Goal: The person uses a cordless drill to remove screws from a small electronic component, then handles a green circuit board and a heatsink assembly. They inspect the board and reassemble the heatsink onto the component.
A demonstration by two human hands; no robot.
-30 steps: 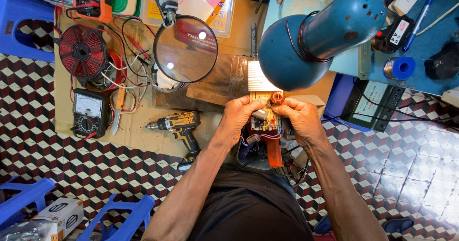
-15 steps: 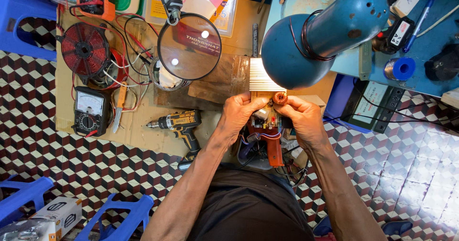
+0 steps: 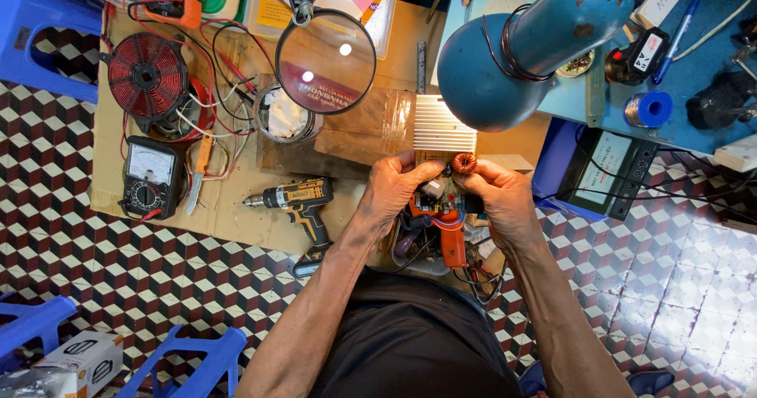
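Observation:
Both my hands hold a small circuit board (image 3: pixel 438 198) under the blue lamp (image 3: pixel 516 51). My left hand (image 3: pixel 397 186) grips its left edge. My right hand (image 3: pixel 498 197) grips its right side, thumb next to a copper-wound ring coil (image 3: pixel 464 162) at the board's top. A ribbed metal heat sink (image 3: pixel 442 128) lies just beyond the board. An orange-handled tool (image 3: pixel 452 242) lies below the board, between my wrists.
A yellow and black cordless drill (image 3: pixel 296 204) lies left of my hands on cardboard. A magnifier (image 3: pixel 326 60), a red wire coil (image 3: pixel 147 75), an analog meter (image 3: pixel 147 177) and blue stools (image 3: pixel 193 358) surround it. A blue bench (image 3: pixel 694 59) holds a solder spool (image 3: pixel 649 109).
My hands and the board have stayed nearly in place; the fingers shifted slightly around the board.

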